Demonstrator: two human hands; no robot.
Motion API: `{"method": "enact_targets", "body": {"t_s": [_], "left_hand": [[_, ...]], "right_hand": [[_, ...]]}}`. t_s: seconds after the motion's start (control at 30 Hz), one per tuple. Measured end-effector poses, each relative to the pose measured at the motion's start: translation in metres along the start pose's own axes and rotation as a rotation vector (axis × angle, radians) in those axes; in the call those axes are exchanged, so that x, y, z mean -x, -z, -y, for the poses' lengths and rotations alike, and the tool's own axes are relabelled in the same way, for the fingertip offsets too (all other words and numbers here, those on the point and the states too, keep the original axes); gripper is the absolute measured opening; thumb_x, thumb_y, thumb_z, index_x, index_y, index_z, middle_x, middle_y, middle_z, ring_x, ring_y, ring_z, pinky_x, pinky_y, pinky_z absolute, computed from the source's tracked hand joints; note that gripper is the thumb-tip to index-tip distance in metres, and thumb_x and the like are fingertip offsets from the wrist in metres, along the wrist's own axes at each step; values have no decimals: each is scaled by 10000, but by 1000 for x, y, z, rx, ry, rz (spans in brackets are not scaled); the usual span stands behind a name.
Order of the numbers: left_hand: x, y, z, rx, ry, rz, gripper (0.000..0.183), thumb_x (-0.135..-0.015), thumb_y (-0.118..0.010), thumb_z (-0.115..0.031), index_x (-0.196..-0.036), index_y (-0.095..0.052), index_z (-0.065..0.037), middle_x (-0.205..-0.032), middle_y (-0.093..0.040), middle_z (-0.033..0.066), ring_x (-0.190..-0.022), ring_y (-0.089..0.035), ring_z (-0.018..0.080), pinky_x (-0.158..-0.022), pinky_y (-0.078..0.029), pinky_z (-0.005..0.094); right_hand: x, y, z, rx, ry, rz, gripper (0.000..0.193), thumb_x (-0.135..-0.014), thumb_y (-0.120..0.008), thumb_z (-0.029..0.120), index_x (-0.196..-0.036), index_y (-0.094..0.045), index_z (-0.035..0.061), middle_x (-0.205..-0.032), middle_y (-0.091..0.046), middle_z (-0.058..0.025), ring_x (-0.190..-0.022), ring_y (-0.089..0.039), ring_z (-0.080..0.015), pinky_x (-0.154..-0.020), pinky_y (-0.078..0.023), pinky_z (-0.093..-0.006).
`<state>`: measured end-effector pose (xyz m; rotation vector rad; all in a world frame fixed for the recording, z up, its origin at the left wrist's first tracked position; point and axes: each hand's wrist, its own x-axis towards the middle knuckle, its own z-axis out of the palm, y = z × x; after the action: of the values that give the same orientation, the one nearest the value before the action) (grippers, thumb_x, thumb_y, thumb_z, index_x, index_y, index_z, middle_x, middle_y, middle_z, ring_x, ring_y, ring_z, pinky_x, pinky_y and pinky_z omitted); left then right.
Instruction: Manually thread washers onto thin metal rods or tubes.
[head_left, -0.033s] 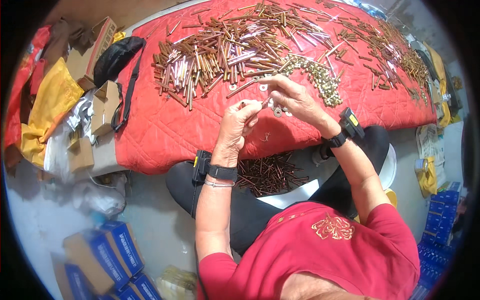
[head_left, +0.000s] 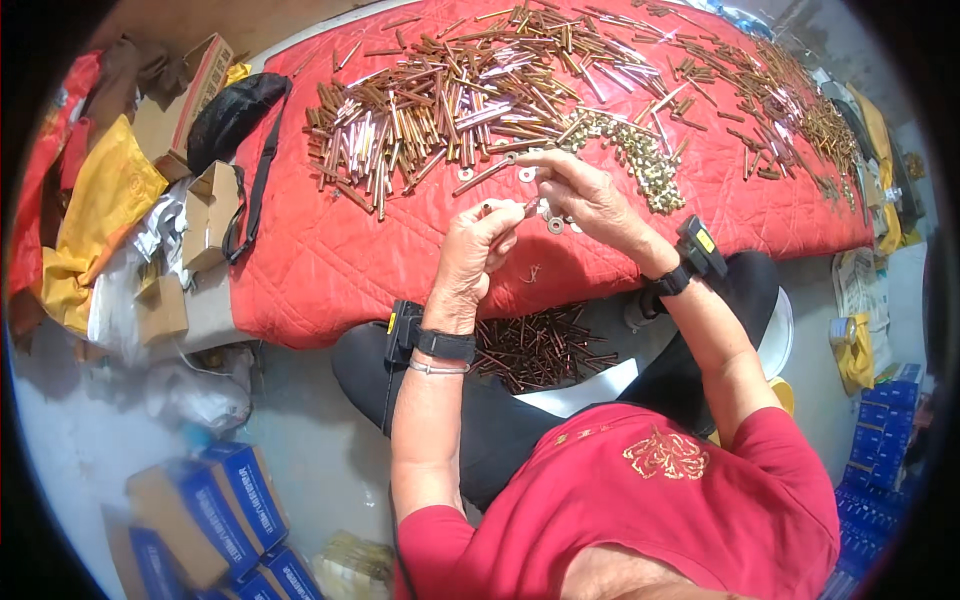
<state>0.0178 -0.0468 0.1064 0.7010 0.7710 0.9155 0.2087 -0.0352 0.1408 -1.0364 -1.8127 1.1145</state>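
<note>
My left hand (head_left: 477,245) is closed, with thumb and forefinger pinching a slim copper-coloured metal rod (head_left: 532,205). The rod is mostly hidden by the fingers, and a short end pokes out toward the right. Close by on that side, my right hand (head_left: 590,200) has its forefinger stretched out and its thumb apart from it. Whether its lower fingers touch the rod end is unclear. Flat round washers (head_left: 556,226) lie on the red quilted cover (head_left: 400,265) just beneath the hands. A heap of small pale-gold metal pieces, probably nuts (head_left: 645,170), spreads beyond my right hand.
A large pile of copper-coloured metal tubes (head_left: 440,100) covers the far middle, and more thin rods (head_left: 790,110) lie far right. Dark brown rods (head_left: 540,350) are heaped between my legs. Blue-and-brown boxes (head_left: 215,510) stand lower left; an opened carton (head_left: 210,215) sits left of the cover.
The fingers of my right hand have shifted very slightly beside the rod. My left hand and everything else look the same.
</note>
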Motion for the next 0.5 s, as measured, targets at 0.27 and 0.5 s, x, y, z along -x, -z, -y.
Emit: {"method": "enact_targets", "body": {"t_s": [0.27,0.5], "left_hand": [[0,0,1,-16,-7,-28,98,-841,-641,-177,-849,-625,-80,-583,-465,-77,-434,-347,-3,-373,-194,164],[-1,-1,3,-38,9,-27,104,-843,-639,-179,-867,-619,-80,-581,-459,-76,-430,-340,-4,-374,-196,160]], "right_hand": [[-2,-4,-5,-84,-112,-58,365,-914,-511,75,-1277,-508,111,-801,-528,-36,-720,-503,-103,-665,-444,-255],[-5,-6,-6,152,-63,-108,354,-913,-523,74,-1267,-508,85,-860,-554,-49,-697,-534,-112,-627,-463,-269]]}}
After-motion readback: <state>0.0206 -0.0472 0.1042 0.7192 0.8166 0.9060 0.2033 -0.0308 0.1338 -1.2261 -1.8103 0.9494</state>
